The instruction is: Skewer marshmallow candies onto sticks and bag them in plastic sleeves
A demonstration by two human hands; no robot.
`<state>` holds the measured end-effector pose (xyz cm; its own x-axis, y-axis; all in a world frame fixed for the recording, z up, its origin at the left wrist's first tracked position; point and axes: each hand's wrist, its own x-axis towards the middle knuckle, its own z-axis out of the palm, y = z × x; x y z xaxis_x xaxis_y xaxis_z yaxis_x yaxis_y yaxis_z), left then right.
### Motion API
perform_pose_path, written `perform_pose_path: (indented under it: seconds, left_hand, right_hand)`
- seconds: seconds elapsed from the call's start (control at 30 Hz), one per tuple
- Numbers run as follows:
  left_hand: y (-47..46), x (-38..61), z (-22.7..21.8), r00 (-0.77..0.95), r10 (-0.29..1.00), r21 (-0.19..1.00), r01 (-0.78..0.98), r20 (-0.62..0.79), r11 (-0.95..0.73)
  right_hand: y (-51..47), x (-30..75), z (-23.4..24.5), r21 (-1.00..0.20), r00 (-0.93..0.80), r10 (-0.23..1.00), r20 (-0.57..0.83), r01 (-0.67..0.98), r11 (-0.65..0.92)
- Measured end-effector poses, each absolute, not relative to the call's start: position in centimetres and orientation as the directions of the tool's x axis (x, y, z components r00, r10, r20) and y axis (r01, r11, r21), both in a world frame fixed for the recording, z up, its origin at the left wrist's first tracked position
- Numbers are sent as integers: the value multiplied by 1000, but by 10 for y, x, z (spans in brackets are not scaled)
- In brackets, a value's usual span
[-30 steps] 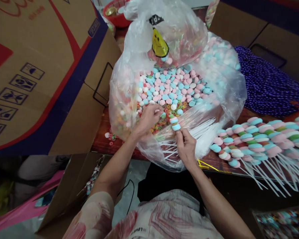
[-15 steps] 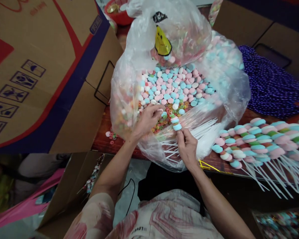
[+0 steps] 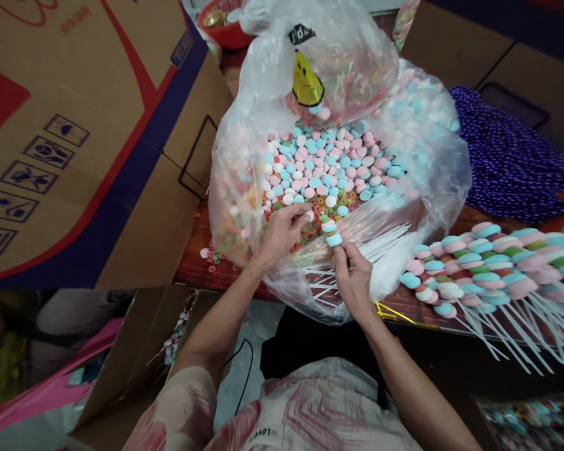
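My left hand (image 3: 282, 233) pinches a pink round candy (image 3: 309, 216) between thumb and fingertips, just left of a candy skewer (image 3: 331, 228). That skewer is in my right hand (image 3: 354, 275), gripped below its threaded stack of blue, white, pink and green pieces. Both hands are over an open clear plastic bag (image 3: 305, 304). Loose pink, blue and white candies (image 3: 329, 156) lie in it, with small coloured rings (image 3: 316, 207) nearer me. White sticks (image 3: 385, 247) lie in the bag beside my right hand.
Finished-looking candy skewers (image 3: 489, 263) lie stacked at the right, sticks toward me. A large cardboard box (image 3: 136, 207) stands at the left. Purple cord (image 3: 507, 156) is piled at the right back, and a red basket (image 3: 230, 34) stands behind the bag.
My left hand has risen slightly from the loose pieces and moved right toward the skewer, with the pink candy in its fingertips. My right hand holds the skewer nearly still.
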<state>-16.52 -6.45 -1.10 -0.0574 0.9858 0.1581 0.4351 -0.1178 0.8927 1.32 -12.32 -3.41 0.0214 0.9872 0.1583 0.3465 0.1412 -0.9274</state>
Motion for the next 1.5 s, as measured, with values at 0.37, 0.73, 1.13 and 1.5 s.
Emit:
perform_pose_path:
  seconds: [0.37,0.73,1.13,1.5]
  left_hand:
    - [-49,-168,8,-5,998,742,669,66,-46]
    - [-49,-170,-2,49,995,745,660,85,-96]
    - [-65,-168,-10,48,978,735,653,204,-185]
    - [-62,-168,-23,-128,991,999,-27,37,-41]
  right_hand:
    - [-124,13,-36,-926,18,986,165,347,149]
    - [-124,12,-33,-921,17,983,180,355,162]
    - [-123,11,-32,-910,3,981,196,375,180]
    - [-124,11,-31,-899,-71,967,245,358,254]
